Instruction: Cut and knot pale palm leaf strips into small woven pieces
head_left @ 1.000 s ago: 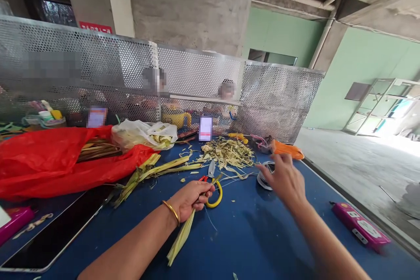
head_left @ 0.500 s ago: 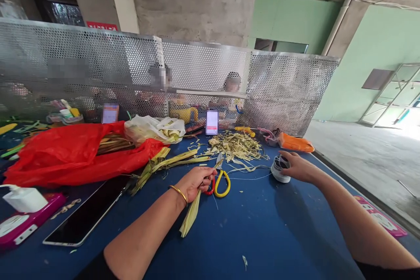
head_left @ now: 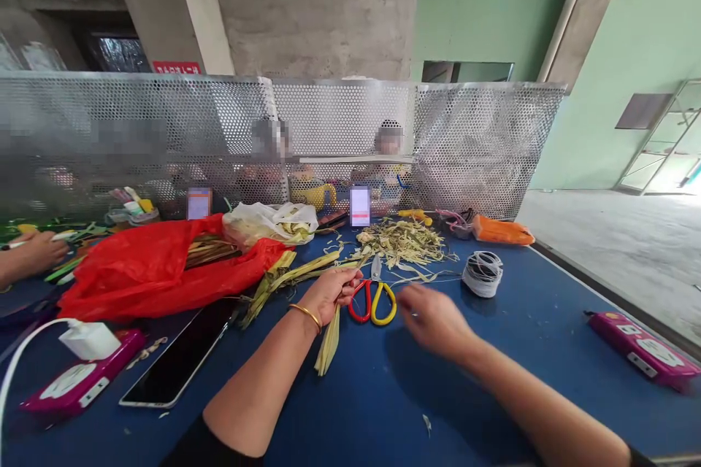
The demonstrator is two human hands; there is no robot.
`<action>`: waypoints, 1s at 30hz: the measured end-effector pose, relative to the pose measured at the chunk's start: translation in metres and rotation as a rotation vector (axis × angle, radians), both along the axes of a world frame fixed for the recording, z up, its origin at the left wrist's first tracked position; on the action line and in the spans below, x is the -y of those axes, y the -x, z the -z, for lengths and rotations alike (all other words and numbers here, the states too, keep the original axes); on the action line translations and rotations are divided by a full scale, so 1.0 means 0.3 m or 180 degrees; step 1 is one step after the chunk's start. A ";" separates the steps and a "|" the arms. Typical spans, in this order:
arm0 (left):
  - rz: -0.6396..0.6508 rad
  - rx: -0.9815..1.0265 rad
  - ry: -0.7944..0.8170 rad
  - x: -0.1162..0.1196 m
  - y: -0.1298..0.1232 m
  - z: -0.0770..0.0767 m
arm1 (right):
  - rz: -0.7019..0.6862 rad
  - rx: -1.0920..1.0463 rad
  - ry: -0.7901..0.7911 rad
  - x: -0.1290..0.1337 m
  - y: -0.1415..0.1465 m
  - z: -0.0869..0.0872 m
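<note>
My left hand (head_left: pixel 333 294) is closed round a bundle of dried leaf strips (head_left: pixel 328 344), whose pale ends fan out below the fist. Just right of it, scissors (head_left: pixel 376 295) with one red and one yellow handle lie on the blue table (head_left: pixel 350 423). My right hand (head_left: pixel 430 317) hovers to the right of the yellow handle, its fingers curled and blurred; whether anything is between them I cannot make out. A spool of grey-white thread (head_left: pixel 483 274) stands farther right, untouched.
Leaf scraps (head_left: pixel 402 241) are heaped behind the scissors. At left are a red plastic bag (head_left: pixel 131 263), a phone (head_left: pixel 178 354) and a magenta power strip (head_left: pixel 82 376). Another person's hand (head_left: pixel 41 252) shows at far left. A perforated metal screen (head_left: pixel 339 109) crosses the back.
My right hand has left the thread spool and moved left towards the scissors. My left hand still holds the leaves. Another person's hand has come into view at far left.
</note>
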State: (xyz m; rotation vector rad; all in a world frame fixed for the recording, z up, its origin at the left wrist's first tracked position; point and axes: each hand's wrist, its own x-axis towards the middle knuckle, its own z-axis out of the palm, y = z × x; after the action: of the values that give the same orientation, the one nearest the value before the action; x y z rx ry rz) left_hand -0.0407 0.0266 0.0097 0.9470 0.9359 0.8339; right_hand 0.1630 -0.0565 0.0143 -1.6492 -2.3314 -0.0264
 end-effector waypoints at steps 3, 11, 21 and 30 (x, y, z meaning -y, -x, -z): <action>0.0038 -0.0057 -0.0116 0.005 0.000 0.006 | 0.0148 0.0083 0.0323 -0.036 0.168 0.041; 0.0142 -0.0126 -0.0316 0.028 0.001 -0.017 | 0.0733 0.0264 0.0710 -0.089 0.189 0.028; 0.0097 -0.0129 -0.0232 0.019 0.002 -0.011 | 0.0840 -0.0218 0.1366 0.209 -0.173 0.014; 0.0132 -0.0029 -0.0197 0.031 -0.004 -0.008 | 0.1358 -0.2925 0.1636 0.258 -0.328 0.049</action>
State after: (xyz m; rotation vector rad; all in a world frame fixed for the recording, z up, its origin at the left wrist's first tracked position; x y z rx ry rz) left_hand -0.0393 0.0173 0.0122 1.0212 0.8998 0.8278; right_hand 0.2615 -0.1340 -0.0005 -1.7875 -1.3229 1.0690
